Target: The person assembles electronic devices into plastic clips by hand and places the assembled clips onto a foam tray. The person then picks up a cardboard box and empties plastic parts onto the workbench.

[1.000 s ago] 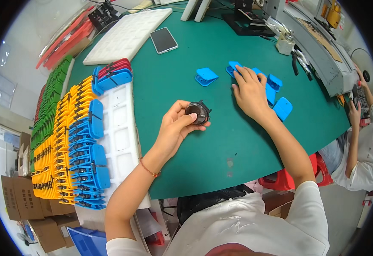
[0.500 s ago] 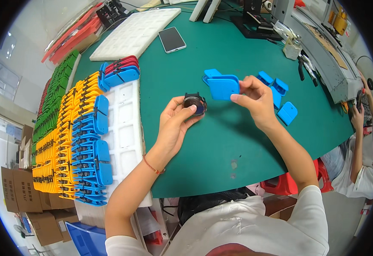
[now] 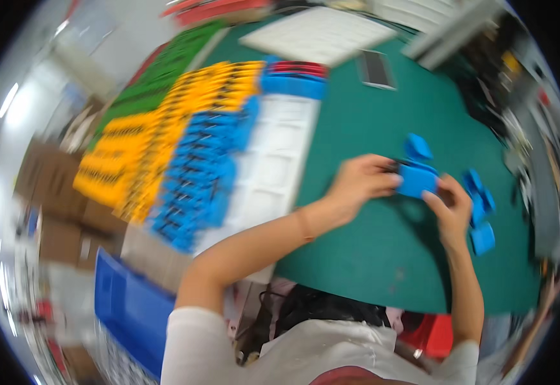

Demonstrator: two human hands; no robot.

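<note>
My left hand (image 3: 362, 185) is closed on a round black watch, mostly hidden by its fingers. Only a dark edge of the watch (image 3: 396, 166) shows, right against a blue plastic holder (image 3: 416, 180). That holder is pinched at its right side by my right hand (image 3: 451, 208). Whether the watch sits on the holder or only touches it, I cannot tell; the picture is smeared. Just beyond the held one is another blue piece (image 3: 418, 147). Several more blue holders (image 3: 478, 199) lie to the right of my right hand on the green table (image 3: 357, 256).
To the left, a white foam tray (image 3: 276, 141) bears packed rows of blue holders (image 3: 196, 173), yellow holders (image 3: 139, 147) and green holders (image 3: 158, 77). A phone (image 3: 376, 69) and a white foam board (image 3: 318, 33) lie at the back. A blue bin (image 3: 132, 308) stands lower left.
The view has swung left, so the table appears farther right. My hands have come together, bringing the watch against the blue holder; before, they were apart.
</note>
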